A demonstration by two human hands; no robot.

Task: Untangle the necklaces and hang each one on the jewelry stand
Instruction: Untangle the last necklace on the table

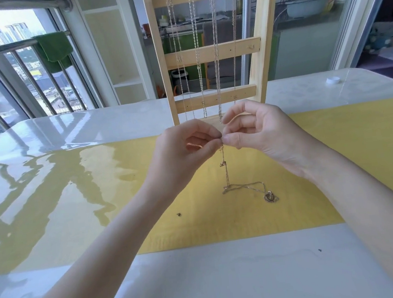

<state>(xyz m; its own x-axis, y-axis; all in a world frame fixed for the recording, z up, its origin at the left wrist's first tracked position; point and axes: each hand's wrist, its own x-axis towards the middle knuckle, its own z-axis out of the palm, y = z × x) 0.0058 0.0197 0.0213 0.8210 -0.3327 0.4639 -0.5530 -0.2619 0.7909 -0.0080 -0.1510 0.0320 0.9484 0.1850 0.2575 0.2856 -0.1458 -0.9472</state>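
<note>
Head view, single frame. Jewelry stand (212, 52): pale wood, three crossbars, top cut off by the frame edge; its foot is hidden behind the hands. Four chains (197, 51) hang from upper hooks; clasps too fine to make out. Left hand (186, 153) and right hand (259, 132): fingertips meet just in front of the stand, each pinching the top of a thin necklace (225, 170); exact grip point is obscured by the fingers. Necklace drops to the yellow mat (313, 160), the rest lying looped there with a heart pendant (270, 197). Small dark speck (178, 214) on mat, unidentifiable. Glossy white surface (204, 281); white cap (332, 80) far right. Green cloth (55, 50) on balcony railing.
</note>
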